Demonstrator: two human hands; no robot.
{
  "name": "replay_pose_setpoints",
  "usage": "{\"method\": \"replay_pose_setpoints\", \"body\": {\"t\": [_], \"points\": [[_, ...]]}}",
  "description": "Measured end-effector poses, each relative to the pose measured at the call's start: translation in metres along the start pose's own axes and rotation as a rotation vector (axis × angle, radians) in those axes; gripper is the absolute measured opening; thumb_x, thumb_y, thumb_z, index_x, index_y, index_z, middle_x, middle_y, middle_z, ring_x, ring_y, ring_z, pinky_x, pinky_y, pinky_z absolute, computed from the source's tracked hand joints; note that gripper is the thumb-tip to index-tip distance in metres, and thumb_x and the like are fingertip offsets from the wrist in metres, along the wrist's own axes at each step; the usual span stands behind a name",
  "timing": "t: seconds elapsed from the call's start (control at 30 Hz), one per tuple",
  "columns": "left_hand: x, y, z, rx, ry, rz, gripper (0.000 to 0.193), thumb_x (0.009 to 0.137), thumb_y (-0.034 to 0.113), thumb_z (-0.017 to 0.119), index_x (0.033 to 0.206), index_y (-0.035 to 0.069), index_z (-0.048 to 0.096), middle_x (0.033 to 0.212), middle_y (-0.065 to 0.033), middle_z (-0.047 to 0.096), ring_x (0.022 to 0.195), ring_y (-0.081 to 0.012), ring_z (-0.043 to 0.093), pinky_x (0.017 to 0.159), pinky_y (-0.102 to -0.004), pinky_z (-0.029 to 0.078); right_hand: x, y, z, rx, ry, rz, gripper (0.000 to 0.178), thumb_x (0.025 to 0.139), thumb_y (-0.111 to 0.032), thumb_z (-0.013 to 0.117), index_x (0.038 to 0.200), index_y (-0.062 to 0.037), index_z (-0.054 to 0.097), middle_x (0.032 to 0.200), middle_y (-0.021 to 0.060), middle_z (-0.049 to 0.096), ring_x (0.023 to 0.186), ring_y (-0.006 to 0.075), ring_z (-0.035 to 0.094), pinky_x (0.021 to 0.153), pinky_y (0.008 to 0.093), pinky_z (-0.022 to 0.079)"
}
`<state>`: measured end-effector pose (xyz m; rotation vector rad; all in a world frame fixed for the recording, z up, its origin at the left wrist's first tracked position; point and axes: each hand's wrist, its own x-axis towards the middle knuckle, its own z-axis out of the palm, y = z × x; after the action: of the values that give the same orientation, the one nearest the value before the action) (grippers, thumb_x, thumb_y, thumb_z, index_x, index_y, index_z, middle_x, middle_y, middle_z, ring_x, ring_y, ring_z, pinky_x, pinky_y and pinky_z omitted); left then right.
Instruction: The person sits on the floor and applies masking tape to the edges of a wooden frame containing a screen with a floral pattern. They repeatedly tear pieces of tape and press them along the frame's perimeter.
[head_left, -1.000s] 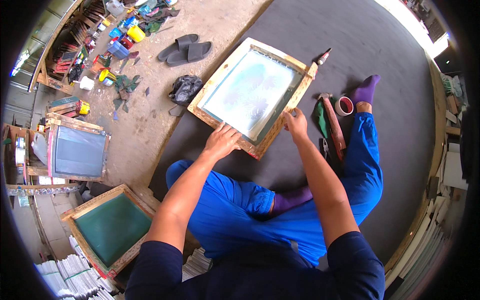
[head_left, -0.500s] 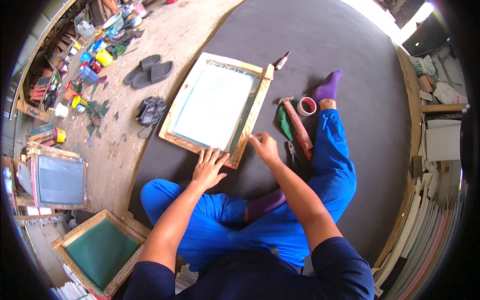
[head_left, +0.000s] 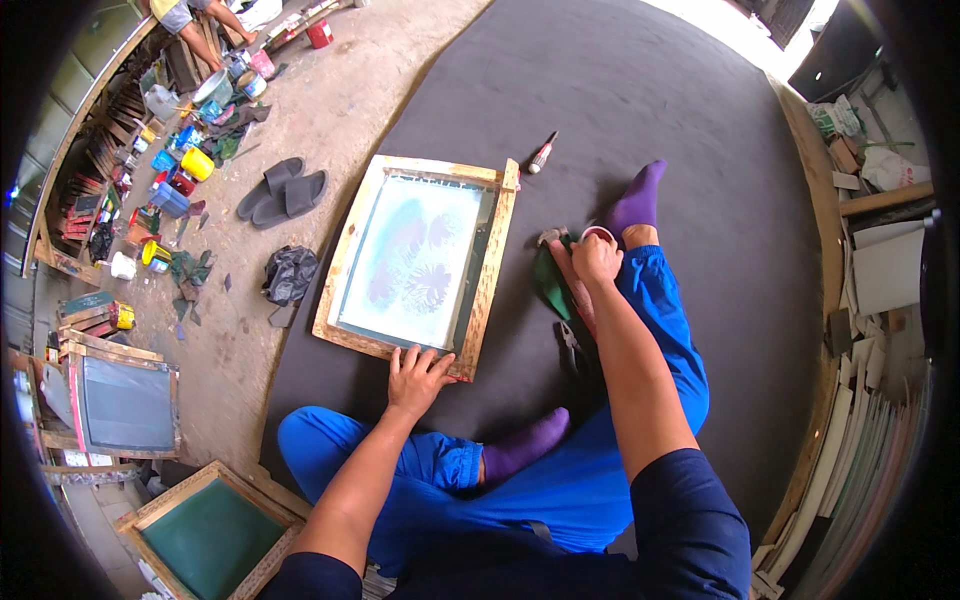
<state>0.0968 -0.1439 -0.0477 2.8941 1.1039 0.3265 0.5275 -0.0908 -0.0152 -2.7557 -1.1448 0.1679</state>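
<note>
A wooden-framed printing screen [head_left: 492, 290] lies on the dark tabletop in front of me, with a faint leafy pattern on its pale mesh. My left hand [head_left: 418, 382] rests on the frame's near edge, fingers spread. Over to the right, my right hand [head_left: 597, 260] has its fingers closed on a white roll of tape [head_left: 597, 232], mostly covered by the hand. Close beside that hand lie a hammer [head_left: 578, 292] with a reddish handle and a green object [head_left: 549, 283] whose kind I cannot make out. Nearer to me are dark pliers [head_left: 571, 347].
A small pointed tool with a pale handle [head_left: 542, 157] lies beyond the screen. My purple-socked foot [head_left: 637, 198] is next to the tape. Black slippers [head_left: 285, 192], a crumpled black bag [head_left: 290, 275] and paint containers [head_left: 198, 163] sit on the floor at left. Another person's legs [head_left: 200, 35] show far left.
My right hand has left the screen's right corner and moved right and away from me onto the tape roll. My left hand stays on the frame. The view has shifted.
</note>
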Motion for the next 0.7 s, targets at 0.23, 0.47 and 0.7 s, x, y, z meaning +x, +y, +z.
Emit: {"method": "replay_pose_setpoints", "body": {"t": [0.23, 0.47, 0.7], "points": [[0.019, -0.011, 0.003, -0.145, -0.127, -0.08, 0.059, 0.082, 0.057, 0.079, 0.131, 0.023, 0.074, 0.121, -0.0012, 0.069, 0.124, -0.028, 0.057, 0.112, -0.0605, 0.039, -0.008, 0.017, -0.007, 0.089, 0.139, -0.213, 0.026, 0.093, -0.021, 0.06, 0.112, -0.0094, 0.075, 0.107, 0.0192, 0.077, 0.105, 0.0355, 0.073, 0.094, 0.0495, 0.05], [0.063, 0.012, -0.018, -0.649, 0.245, -0.37, 0.057, 0.093, 0.048, 0.077, 0.127, 0.002, 0.073, 0.115, -0.0173, 0.076, 0.113, -0.0326, 0.07, 0.1, -0.0435, 0.053, -0.081, 0.0, -0.089, 0.391, -0.027, -0.627, 0.023, 0.091, -0.015, 0.068, 0.11, -0.0031, 0.072, 0.096, 0.0225, 0.072, 0.099, 0.0424, 0.068, 0.09, 0.0493, 0.053], [0.097, 0.065, -0.07, -1.854, 0.019, -0.732, 0.054, 0.109, 0.051, 0.056, 0.132, 0.003, 0.068, 0.11, -0.0105, 0.076, 0.101, -0.0207, 0.073, 0.091, -0.0345, 0.054, -0.154, -0.017, -0.146, 0.587, -0.201, -0.951, 0.019, 0.088, -0.001, 0.073, 0.107, 0.0016, 0.068, 0.099, 0.0159, 0.066, 0.096, 0.0338, 0.065, 0.087, 0.0423, 0.052]]}}
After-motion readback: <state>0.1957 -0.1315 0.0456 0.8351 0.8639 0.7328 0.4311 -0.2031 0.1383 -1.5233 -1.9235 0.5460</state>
